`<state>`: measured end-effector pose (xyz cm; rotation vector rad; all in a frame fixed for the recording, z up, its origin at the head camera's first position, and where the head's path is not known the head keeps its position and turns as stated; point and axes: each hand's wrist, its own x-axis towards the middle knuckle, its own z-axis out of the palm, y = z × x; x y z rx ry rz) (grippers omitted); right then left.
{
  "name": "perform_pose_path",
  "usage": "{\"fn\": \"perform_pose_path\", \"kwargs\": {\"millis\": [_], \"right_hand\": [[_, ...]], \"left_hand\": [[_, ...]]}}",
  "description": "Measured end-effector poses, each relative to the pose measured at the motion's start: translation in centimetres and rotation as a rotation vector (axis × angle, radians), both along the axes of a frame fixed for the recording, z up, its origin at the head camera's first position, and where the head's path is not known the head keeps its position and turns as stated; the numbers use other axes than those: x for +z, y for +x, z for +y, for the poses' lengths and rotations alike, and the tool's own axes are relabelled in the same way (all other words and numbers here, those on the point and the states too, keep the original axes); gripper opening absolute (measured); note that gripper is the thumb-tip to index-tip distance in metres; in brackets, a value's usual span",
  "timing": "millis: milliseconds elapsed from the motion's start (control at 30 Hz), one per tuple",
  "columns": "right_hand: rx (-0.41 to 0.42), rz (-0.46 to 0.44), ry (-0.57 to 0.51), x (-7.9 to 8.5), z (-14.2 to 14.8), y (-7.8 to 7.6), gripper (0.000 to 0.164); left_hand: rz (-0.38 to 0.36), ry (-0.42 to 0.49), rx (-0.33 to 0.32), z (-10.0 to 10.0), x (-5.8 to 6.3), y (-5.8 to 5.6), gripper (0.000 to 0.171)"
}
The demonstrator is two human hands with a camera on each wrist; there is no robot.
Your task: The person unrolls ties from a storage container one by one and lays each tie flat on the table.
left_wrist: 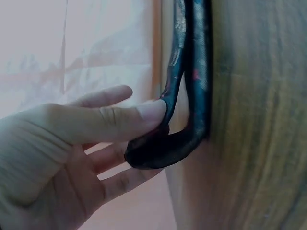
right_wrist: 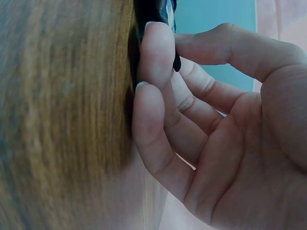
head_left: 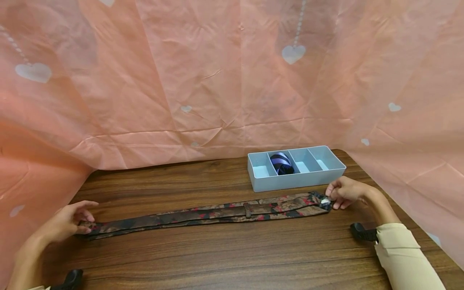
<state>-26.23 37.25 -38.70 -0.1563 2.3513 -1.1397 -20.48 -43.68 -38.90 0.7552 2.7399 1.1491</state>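
Note:
A dark necktie [head_left: 217, 212] patterned in red and brown lies stretched across the table, doubled over on itself. Its narrow loop on a strip [head_left: 248, 210] crosses the back of the wide part. At the left end my left hand [head_left: 67, 221] pinches the fold; in the left wrist view the thumb presses the folded tie [left_wrist: 165, 148] against the fingers. My right hand [head_left: 344, 193] pinches the wide end at the right, beside a small white label [head_left: 325, 201]. The right wrist view shows only a dark bit of the tie [right_wrist: 148, 12] between thumb and fingers.
A pale blue box [head_left: 297, 183] with several compartments stands behind the tie's right half. A rolled purple-and-black striped tie [head_left: 281, 162] sits in its second compartment from the left. Pink curtain [head_left: 203, 80] with hearts encloses the wooden table [head_left: 217, 257] at the back and sides.

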Motion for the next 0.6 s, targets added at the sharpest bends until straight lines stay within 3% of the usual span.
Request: {"fn": "perform_pose_path", "kwargs": {"millis": [67,100,233,433,600], "right_hand": [[0.001,0.002,-0.001,-0.1,0.0,0.0,0.013],[0.001,0.003,-0.003,-0.1,0.0,0.1,0.013],[0.013,0.008,-0.008,-0.2,0.1,0.1,0.013],[0.060,0.020,-0.018,0.2,0.4,0.2,0.017],[0.079,0.061,-0.011,1.2,0.4,0.6,0.019]], "left_hand": [[0.003,-0.068,0.047,0.0,-0.1,0.0,0.059],[-0.004,-0.096,0.060,0.0,-0.2,-0.1,0.057],[0.026,-0.163,0.098,0.1,-0.7,-0.3,0.060],[0.086,-0.276,0.205,1.4,0.4,-0.2,0.059],[0.207,-0.336,0.254,2.7,1.0,-0.4,0.053]]}}
